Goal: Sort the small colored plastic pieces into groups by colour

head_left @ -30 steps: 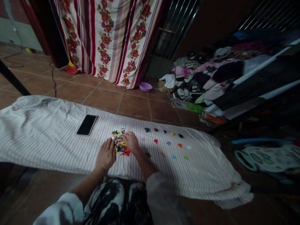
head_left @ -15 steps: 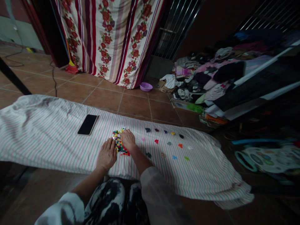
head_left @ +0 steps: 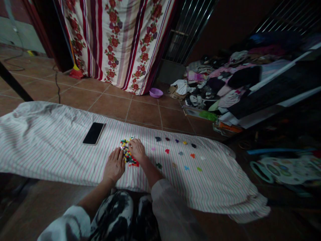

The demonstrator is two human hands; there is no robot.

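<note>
Only about a dozen beads (head_left: 175, 154) are sorted by colour so far, most remain in the pile (head_left: 127, 153) between flat, empty left hand (head_left: 114, 164) and right hand (head_left: 137, 150) resting on it, grip hidden.

left: phone (head_left: 93, 133) lay far-left, bare striped sheet (head_left: 50, 147) around it | right: scattered small pieces (head_left: 180, 153) dotted sheet | near: sheet edge open

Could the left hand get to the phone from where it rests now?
Probably yes. The left hand lies flat on the striped cloth beside the bead pile, and the phone lies further up and to its left with only bare cloth between them.
</note>
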